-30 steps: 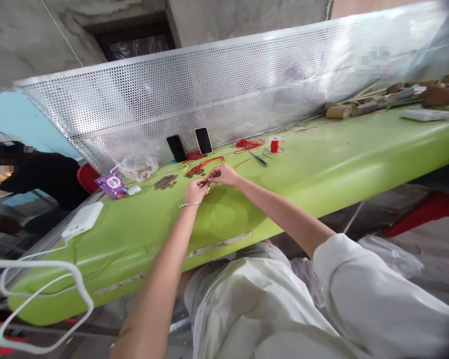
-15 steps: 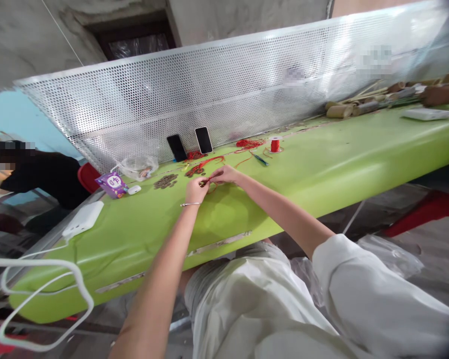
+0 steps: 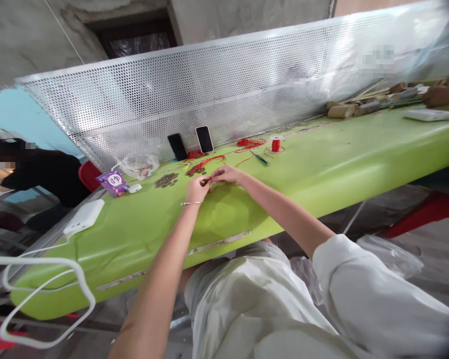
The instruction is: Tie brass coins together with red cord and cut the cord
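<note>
Both of my hands meet over the green table (image 3: 322, 169). My left hand (image 3: 197, 189), with a thin bangle at the wrist, pinches a red cord (image 3: 210, 180). My right hand (image 3: 226, 174) is closed on the same cord from the other side, fingertips almost touching the left. More red cord (image 3: 204, 163) trails back from my hands toward a pile of brown coins (image 3: 165, 180). What else sits between my fingers is too small to make out.
Two phones (image 3: 204, 139) lean on the perforated metal screen (image 3: 224, 85). A red thread spool (image 3: 275, 144), a pen (image 3: 261, 159), a plastic bag (image 3: 138, 166), a purple packet (image 3: 113, 182) and a white charger (image 3: 83, 219) lie around. Another person sits at far left; someone's hand (image 3: 439, 94) rests far right.
My hands stay together on the cord, with only small finger movements. The view has shifted slightly.
</note>
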`<state>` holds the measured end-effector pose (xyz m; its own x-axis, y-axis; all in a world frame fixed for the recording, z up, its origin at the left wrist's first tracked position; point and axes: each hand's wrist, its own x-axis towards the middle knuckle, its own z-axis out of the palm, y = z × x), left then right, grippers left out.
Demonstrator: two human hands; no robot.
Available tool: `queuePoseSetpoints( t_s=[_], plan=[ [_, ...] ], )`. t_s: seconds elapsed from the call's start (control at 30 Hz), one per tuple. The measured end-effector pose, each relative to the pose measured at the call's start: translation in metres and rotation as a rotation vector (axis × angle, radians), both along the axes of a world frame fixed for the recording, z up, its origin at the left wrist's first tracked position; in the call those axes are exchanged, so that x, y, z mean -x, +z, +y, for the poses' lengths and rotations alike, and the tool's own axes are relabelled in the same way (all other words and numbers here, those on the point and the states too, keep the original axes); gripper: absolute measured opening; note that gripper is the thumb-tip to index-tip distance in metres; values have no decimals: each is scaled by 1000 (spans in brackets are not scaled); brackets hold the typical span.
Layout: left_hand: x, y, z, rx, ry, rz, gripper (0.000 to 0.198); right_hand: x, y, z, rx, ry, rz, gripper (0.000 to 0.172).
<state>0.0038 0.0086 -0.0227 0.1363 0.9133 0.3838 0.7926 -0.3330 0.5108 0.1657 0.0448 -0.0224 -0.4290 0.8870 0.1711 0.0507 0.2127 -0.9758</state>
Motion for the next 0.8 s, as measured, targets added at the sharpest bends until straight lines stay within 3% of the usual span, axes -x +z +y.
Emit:
queuePoseSetpoints(
  t_s=[0.47, 0.8],
  plan=[
    [2, -1, 0, -36, -30, -65, 25, 0, 2, -3, 97, -1, 98, 12],
    [4, -4, 5, 0, -55, -168, 25, -2, 5, -4, 46, 42, 177, 20]
  ],
)
